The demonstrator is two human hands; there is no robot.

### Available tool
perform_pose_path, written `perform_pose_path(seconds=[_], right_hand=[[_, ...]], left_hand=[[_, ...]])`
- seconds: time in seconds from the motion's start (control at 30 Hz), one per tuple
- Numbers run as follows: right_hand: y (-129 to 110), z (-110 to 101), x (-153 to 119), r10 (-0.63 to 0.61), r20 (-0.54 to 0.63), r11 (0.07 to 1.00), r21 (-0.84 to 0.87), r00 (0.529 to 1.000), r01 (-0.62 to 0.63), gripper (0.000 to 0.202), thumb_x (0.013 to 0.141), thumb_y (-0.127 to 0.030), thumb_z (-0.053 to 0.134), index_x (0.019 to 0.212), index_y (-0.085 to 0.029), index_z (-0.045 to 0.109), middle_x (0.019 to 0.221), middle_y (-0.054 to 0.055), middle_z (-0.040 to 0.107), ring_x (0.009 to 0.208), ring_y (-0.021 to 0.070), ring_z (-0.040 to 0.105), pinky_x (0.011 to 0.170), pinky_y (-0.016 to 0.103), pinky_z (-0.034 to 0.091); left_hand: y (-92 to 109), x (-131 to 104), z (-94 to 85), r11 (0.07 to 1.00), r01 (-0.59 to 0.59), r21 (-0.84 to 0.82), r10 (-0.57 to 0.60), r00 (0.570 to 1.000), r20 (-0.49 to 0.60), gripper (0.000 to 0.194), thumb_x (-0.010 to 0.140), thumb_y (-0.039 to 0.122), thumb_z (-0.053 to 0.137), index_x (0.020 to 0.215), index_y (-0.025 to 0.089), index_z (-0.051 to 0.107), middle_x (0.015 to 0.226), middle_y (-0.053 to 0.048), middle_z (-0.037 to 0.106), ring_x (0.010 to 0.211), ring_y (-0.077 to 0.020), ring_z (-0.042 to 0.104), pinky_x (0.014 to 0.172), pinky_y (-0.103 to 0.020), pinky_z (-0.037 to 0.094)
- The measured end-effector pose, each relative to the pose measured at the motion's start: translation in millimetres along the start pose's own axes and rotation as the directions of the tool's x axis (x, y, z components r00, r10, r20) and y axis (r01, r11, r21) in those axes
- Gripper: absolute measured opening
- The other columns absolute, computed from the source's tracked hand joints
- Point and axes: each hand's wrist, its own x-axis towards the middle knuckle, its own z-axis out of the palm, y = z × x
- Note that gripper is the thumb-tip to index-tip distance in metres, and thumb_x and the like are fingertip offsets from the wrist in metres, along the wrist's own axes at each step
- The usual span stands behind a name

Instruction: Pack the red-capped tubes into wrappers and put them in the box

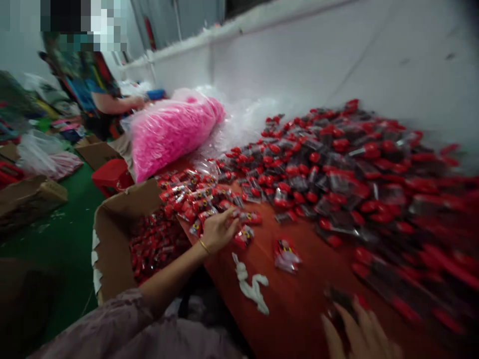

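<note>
My left hand [220, 232] is closed in a pinch at the near end of a small red plastic packet [250, 218]. It rests at the edge of a heap of similar shiny packets [194, 197]. Blurred at the lower right, my right hand [357, 331] curls around a small dark piece with a red end [342, 304]. It looks like the pieces in the large red-and-dark heap [322, 159] beyond. Between my hands, a single packet with a clear end [287, 255] and a crumpled white strip [251, 286] lie on the red-brown table [299, 309].
An open cardboard box [112, 234] with many red packets inside stands against the table's left edge. A clear bag of pink pieces [172, 134] lies at the far end, by a white wall [318, 55]. Another person [90, 85] stands beyond it. A red stool [112, 174] is on the green floor.
</note>
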Motion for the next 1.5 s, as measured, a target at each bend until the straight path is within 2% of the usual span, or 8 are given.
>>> perform_pose_path(seconds=[0.13, 0.23, 0.47, 0.67, 0.87, 1.17, 1.33, 1.5], right_hand=[[-32, -22, -4, 0.044, 0.027, 0.999, -0.029, 0.999, -0.043, 0.043, 0.088, -0.042, 0.032, 0.101, -0.014, 0.061, 0.123, 0.021, 0.055, 0.120, 0.0357, 0.047, 0.092, 0.057, 0.039], [-40, -29, -13, 0.086, 0.044, 0.996, 0.003, 0.995, -0.086, 0.038, 0.088, -0.042, 0.035, 0.103, -0.017, 0.060, 0.126, 0.017, 0.053, 0.123, 0.0322, 0.044, 0.096, 0.056, 0.036], [-48, -37, -19, 0.109, 0.038, 0.991, 0.074, 0.993, -0.111, 0.035, 0.089, -0.038, 0.039, 0.102, -0.016, 0.062, 0.123, 0.017, 0.056, 0.121, 0.0301, 0.046, 0.097, 0.055, 0.036], [-73, -33, 7, 0.073, 0.081, 0.988, 0.128, 0.994, -0.083, 0.035, 0.090, -0.036, 0.038, 0.102, -0.015, 0.063, 0.123, 0.017, 0.057, 0.123, 0.0301, 0.044, 0.099, 0.055, 0.034], [-84, -22, 8, 0.094, 0.068, 0.981, 0.162, 0.993, -0.104, 0.033, 0.090, -0.036, 0.039, 0.101, -0.017, 0.064, 0.120, 0.015, 0.060, 0.120, 0.0283, 0.048, 0.099, 0.054, 0.034], [-124, -10, 71, -0.113, 0.108, 0.958, 0.274, 0.988, 0.079, 0.032, 0.089, -0.036, 0.043, 0.107, -0.016, 0.061, 0.122, 0.015, 0.058, 0.121, 0.0289, 0.047, 0.102, 0.051, 0.032], [-167, 26, 126, -0.238, 0.354, 0.945, 0.298, 0.905, 0.132, 0.066, 0.076, -0.037, 0.063, 0.132, -0.010, 0.042, 0.141, 0.021, 0.038, 0.132, 0.0347, 0.032, 0.106, 0.052, 0.027], [-198, 58, 138, -0.288, 0.485, 0.940, 0.308, 0.826, 0.147, 0.082, 0.074, -0.042, 0.065, 0.140, -0.009, 0.031, 0.146, 0.022, 0.029, 0.135, 0.0354, 0.025, 0.108, 0.054, 0.023]], left_hand=[[-8, 2, 4.9, 0.817, -0.428, 0.387, 0.273, 0.878, 0.393, 0.030, 0.080, 0.037, 0.055, 0.107, 0.026, 0.065, 0.129, -0.008, 0.055, 0.127, -0.0301, 0.038, 0.107, -0.051, 0.017], [-20, 10, 9.0, 0.668, -0.537, 0.515, 0.287, 0.824, 0.488, 0.030, 0.085, 0.038, 0.048, 0.106, 0.027, 0.066, 0.134, -0.007, 0.051, 0.133, -0.0314, 0.029, 0.106, -0.054, 0.015], [-28, 5, 8.5, 0.577, -0.515, 0.633, 0.342, 0.857, 0.385, 0.034, 0.089, 0.039, 0.040, 0.108, 0.026, 0.065, 0.129, -0.006, 0.055, 0.133, -0.0308, 0.030, 0.108, -0.054, 0.013], [-21, 15, 31.8, 0.516, -0.648, 0.560, 0.397, 0.761, 0.514, 0.056, 0.083, 0.043, 0.049, 0.134, 0.021, 0.044, 0.148, -0.014, 0.028, 0.137, -0.0336, 0.019, 0.108, -0.054, 0.009], [-28, 49, 41.8, 0.437, -0.747, 0.501, 0.363, 0.656, 0.661, 0.044, 0.086, 0.039, 0.041, 0.124, 0.020, 0.054, 0.141, -0.012, 0.041, 0.130, -0.0325, 0.035, 0.107, -0.052, 0.014], [-43, 43, 11.6, 0.485, -0.732, 0.479, 0.368, 0.668, 0.647, 0.039, 0.086, 0.035, 0.043, 0.119, 0.018, 0.056, 0.140, -0.012, 0.042, 0.125, -0.0305, 0.040, 0.107, -0.048, 0.018], [-52, 40, -7.5, 0.468, -0.741, 0.481, 0.365, 0.658, 0.659, 0.043, 0.086, 0.036, 0.043, 0.122, 0.016, 0.054, 0.140, -0.013, 0.043, 0.125, -0.0314, 0.040, 0.108, -0.050, 0.018], [-66, 40, -35.5, 0.453, -0.765, 0.457, 0.357, 0.626, 0.694, 0.046, 0.086, 0.036, 0.044, 0.126, 0.014, 0.052, 0.141, -0.014, 0.041, 0.129, -0.0306, 0.037, 0.109, -0.049, 0.018]])
